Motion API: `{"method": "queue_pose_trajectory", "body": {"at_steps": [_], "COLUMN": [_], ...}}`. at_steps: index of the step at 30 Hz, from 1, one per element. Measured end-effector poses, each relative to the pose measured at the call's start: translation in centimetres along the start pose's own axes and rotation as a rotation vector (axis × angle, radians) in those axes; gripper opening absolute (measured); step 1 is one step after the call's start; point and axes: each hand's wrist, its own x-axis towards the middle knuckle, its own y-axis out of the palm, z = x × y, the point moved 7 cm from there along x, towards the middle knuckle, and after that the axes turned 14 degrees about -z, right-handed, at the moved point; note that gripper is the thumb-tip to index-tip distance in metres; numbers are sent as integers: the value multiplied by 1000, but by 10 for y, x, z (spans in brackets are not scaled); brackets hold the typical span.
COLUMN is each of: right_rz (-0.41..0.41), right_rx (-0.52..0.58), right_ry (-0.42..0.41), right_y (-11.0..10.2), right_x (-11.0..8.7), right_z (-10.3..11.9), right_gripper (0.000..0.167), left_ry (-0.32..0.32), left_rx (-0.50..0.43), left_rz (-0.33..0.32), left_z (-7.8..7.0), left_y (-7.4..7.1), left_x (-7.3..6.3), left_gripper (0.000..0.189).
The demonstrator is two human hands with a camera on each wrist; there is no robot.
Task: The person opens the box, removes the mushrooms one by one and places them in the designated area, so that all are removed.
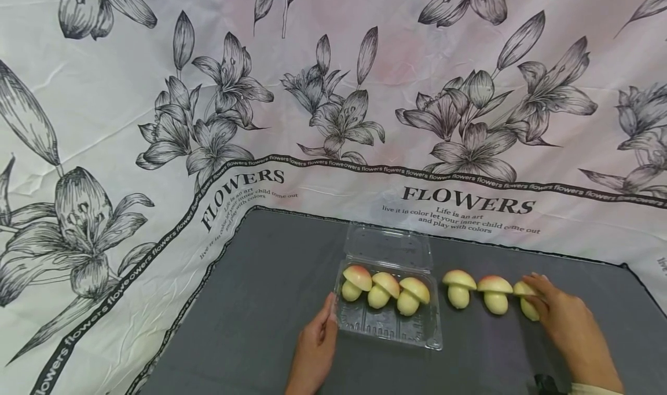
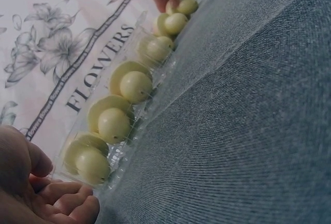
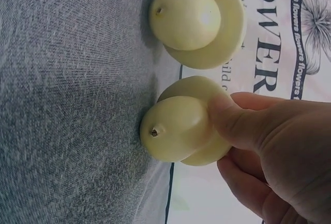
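Observation:
My left hand (image 1: 316,337) grips the near left edge of a clear plastic clamshell container (image 1: 388,332), whose lid (image 1: 388,247) is folded back. In it three mushroom-shaped pieces, pale yellow with red-blushed caps, lie in a row: a left one (image 1: 352,292), a middle one (image 1: 379,297) and a right one (image 1: 409,303). To the right of the container, my right hand (image 1: 570,319) pinches the cap of another mushroom-shaped piece (image 3: 176,125) between thumb and fingers. Its stem end touches or nearly touches the cloth; part of the cap is hidden by the hand.
Two more mushroom-shaped pieces, one (image 1: 459,296) near the container and one (image 1: 495,302) beside my right hand, lie on the dark grey cloth (image 1: 260,302). Behind stands a white flower-printed sheet (image 1: 333,198). A small black object (image 1: 546,382) shows at the bottom, by the right wrist.

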Motion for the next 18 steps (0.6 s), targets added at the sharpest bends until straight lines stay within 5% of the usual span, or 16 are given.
{"method": "queue_pose_trajectory", "body": {"at_steps": [9,18], "right_rz": [-88,-26], "right_rx": [23,19], "right_ry": [-53,-6], "right_y": [-11,-25], "right_x": [0,5], "right_z": [14,37], "right_gripper": [44,47], "left_ry": [6,37], "left_rx": [-10,-15], "left_rz": [-5,-13], "left_z": [-2,-2], "left_y": [0,-1], "left_x": [0,0], "left_gripper": [50,49]}}
